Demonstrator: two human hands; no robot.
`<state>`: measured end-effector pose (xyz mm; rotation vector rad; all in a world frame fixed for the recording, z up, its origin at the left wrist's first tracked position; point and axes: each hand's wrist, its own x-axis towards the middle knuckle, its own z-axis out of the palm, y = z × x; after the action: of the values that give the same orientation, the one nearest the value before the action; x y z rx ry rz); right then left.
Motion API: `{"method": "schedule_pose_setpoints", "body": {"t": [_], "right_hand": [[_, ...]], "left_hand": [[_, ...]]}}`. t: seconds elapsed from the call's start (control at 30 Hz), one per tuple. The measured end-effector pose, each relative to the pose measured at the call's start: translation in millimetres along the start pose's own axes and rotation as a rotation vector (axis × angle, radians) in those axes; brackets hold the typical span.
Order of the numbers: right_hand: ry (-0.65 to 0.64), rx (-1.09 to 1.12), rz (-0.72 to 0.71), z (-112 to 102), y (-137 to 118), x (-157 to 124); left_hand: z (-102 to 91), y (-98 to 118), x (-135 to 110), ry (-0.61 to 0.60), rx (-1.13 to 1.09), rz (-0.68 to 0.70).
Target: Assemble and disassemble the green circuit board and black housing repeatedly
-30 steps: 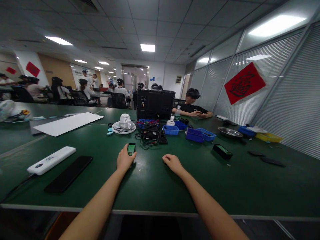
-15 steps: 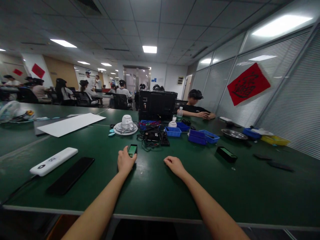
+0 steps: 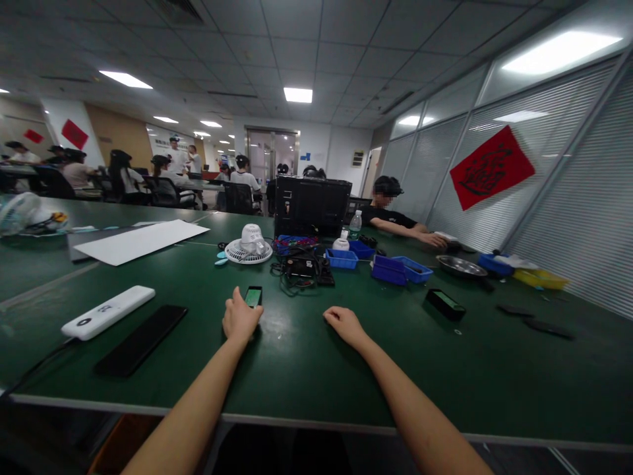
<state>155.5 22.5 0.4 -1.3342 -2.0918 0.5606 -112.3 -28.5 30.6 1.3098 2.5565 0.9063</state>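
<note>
My left hand (image 3: 241,316) is closed around a small black case with a green circuit board (image 3: 254,296) in its open top. Thumb and fingers grip its sides, and the hand covers the near part of the case. On the green table, my right hand (image 3: 345,325) rests with its fingers curled in, and nothing shows in them. A second black case with a green board (image 3: 446,304) lies farther off to the right.
A white power strip (image 3: 109,313) and a long black slab (image 3: 142,340) lie at left. Ahead stand a white fan (image 3: 250,245), a black adapter with cables (image 3: 301,267), blue trays (image 3: 341,258) and a monitor (image 3: 313,204). A metal bowl (image 3: 461,266) sits near a co-worker (image 3: 395,214).
My left hand has shifted slightly left with the black case. The right hand stays in place. The co-worker's arm has stretched out to a white object on the right.
</note>
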Motion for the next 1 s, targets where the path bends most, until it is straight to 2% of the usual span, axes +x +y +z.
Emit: {"method": "schedule_pose_setpoints", "body": {"t": [0.13, 0.2, 0.33, 0.43, 0.5, 0.6, 0.67, 0.8, 1.0], "right_hand": [[-0.002, -0.017, -0.019, -0.5, -1.6, -1.0], [0.007, -0.023, -0.024, 0.2, -2.3, -1.1], [0.044, 0.008, -0.005, 2.6, -4.4, -1.4], [0.099, 0.031, -0.005, 4.6, -7.1, -3.2], [0.159, 0.054, -0.019, 6.4, -10.2, -5.1], [0.241, 0.071, -0.013, 11.0, -18.5, -7.6], [0.253, 0.023, -0.008, 15.2, -26.3, -8.9], [0.184, -0.154, -0.007, 22.1, -40.9, -11.7], [0.128, -0.342, 0.003, 23.1, -47.6, -18.0]], "left_hand": [[0.9, 3.0, -5.6, -0.058, 0.016, 0.032], [5.0, 6.3, -12.5, -0.091, 0.023, 0.098], [19.1, 17.2, -32.9, -0.151, -0.011, 0.337], [30.3, 25.3, -45.4, -0.27, -0.077, 0.509], [36.3, 27.8, -49.3, -0.333, -0.097, 0.633], [42.2, 27.0, -49.6, -0.348, -0.076, 0.786], [44.1, 25.3, -48.4, -0.372, -0.041, 0.848], [44.6, 23.1, -47.5, -0.441, 0.031, 0.953], [44.6, 23.2, -48.0, -0.45, 0.022, 0.984]]}}
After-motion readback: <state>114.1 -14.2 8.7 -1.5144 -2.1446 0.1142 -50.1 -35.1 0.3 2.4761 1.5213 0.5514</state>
